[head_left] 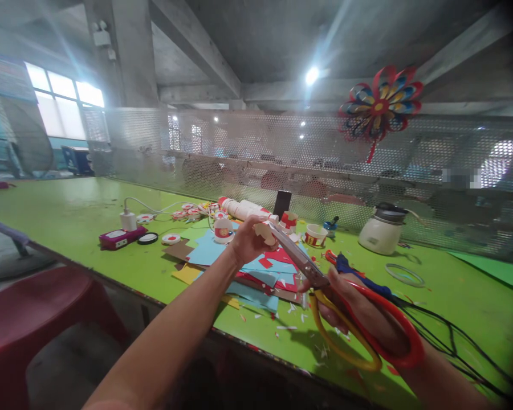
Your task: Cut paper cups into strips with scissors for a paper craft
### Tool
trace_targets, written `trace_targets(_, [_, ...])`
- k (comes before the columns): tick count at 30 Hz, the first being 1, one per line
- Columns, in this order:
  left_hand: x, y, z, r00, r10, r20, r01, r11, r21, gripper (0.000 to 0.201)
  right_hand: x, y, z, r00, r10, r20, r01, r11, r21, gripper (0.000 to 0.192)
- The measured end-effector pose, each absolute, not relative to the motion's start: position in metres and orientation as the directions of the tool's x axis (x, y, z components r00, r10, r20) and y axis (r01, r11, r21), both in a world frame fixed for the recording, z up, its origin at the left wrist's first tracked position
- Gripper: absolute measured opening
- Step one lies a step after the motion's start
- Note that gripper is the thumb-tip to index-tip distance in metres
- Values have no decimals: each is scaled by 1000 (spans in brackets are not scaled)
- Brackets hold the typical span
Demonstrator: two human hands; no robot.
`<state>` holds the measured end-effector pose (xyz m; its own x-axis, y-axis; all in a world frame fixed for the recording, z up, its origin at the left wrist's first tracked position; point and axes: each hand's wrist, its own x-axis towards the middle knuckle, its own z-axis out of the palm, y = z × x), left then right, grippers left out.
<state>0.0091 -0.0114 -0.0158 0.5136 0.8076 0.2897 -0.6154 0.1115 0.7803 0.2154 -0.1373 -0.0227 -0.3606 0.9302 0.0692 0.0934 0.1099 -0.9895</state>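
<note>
My right hand [336, 299] is closed around large scissors [297, 255] with one red and one yellow handle loop. Their blades point up and to the left, and the tips reach my left hand [245, 242]. Its fingers pinch a small cream-coloured piece [265, 233] that looks like paper or card, partly hidden by the fingers and blades. Beneath my hands lie sheets of blue paper [205, 249] and red paper [282, 263], with brown and yellow ones at the side. White and red scraps are scattered towards the table's front edge.
A glue gun [346, 266] with a dark cable lies right of the scissors. Behind stand paper cups [315, 235], a phone [282, 205] and a cream kettle-like pot [381, 230]. On the left are a purple power strip [120, 236], a tape roll [147, 238] and a red stool [38, 307].
</note>
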Motion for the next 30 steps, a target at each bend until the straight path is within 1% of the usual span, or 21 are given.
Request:
trace_targets(4, [10,-10,-17,523,794,311,-619,103,779,27,220,-134,-27,-391,914,107,151,179,-972,57])
trace_targets(10, [10,-10,-17,509,802,314,-629,97,771,25,221,-133,-25,-400,905,148,219,251,-943,59])
trace_targets(17, [10,-10,-16,513,799,312,-619,93,780,25,225,-129,-28,-487,839,244,244,399,-884,56])
trace_targets(21, [10,-10,-16,511,802,309,-615,90,783,24,224,-131,-27,-499,835,232,210,376,-902,47])
trace_targets(27, [9,-9,-17,495,819,290,-611,91,786,25,226,-131,-27,-490,848,202,208,339,-917,52])
trace_targets(30, [9,-9,-17,492,824,282,-614,98,783,24,226,-131,-27,-488,854,183,192,309,-931,51])
